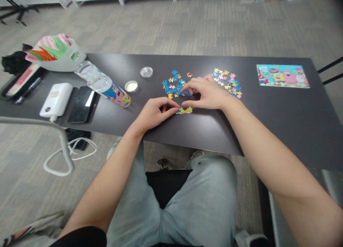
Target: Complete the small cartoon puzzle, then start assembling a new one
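Observation:
Near the front edge of the dark table, a small joined strip of jigsaw puzzle pieces (184, 111) lies flat, mostly yellow. The thumb and index finger of my left hand (157, 113) are pinched together at its left end. My right hand (205, 93) arches over the loose pieces just beyond, fingers apart, its thumb close to the strip's upper edge. Under its palm some pieces are hidden. Loose blue and yellow puzzle pieces (171, 87) spread to the left of that hand. Another pile of puzzle pieces (227, 82), pink, blue and yellow, sits to its right.
A cartoon picture card (284, 76) lies at the right of the table (273, 115). Leftward are two round lids (146, 72), clear tubes with a cartoon wrap (115, 93), a phone (82, 105), a white power bank (56, 100) and a white basket (63, 64).

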{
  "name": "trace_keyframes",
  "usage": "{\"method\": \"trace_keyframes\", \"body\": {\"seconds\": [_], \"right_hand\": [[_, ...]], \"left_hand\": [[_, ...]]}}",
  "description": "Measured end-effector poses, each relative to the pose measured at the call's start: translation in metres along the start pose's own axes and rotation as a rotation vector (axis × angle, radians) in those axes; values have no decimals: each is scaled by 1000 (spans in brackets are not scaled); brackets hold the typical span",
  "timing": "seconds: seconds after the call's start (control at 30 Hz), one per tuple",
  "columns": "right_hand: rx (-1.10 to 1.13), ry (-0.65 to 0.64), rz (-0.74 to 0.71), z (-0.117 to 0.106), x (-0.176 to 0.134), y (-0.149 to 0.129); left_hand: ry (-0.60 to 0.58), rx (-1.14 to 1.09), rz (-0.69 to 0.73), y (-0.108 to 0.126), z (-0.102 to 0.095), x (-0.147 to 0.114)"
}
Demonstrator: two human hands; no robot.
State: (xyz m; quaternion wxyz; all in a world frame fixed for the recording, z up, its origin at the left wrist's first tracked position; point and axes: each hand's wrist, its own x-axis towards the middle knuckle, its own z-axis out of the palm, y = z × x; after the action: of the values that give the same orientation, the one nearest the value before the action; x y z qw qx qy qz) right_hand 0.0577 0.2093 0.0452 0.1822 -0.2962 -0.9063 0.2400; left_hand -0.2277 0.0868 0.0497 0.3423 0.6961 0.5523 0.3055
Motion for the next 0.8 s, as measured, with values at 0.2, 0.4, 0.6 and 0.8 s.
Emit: {"method": "trace_keyframes", "body": {"seconds": [0.2,0.4,0.6,0.8], "right_hand": [[-18,-35,-24,0,0,-3],[-11,-45,-19,2,0,-2],[-11,-37,-7,3,0,-1],[-17,-37,-7,3,0,-1]], "left_hand": [[2,78,31,0,2,1],[12,112,94,1,3,3],[4,138,88,3,3,3],[36,125,78,2,5,3]]}}
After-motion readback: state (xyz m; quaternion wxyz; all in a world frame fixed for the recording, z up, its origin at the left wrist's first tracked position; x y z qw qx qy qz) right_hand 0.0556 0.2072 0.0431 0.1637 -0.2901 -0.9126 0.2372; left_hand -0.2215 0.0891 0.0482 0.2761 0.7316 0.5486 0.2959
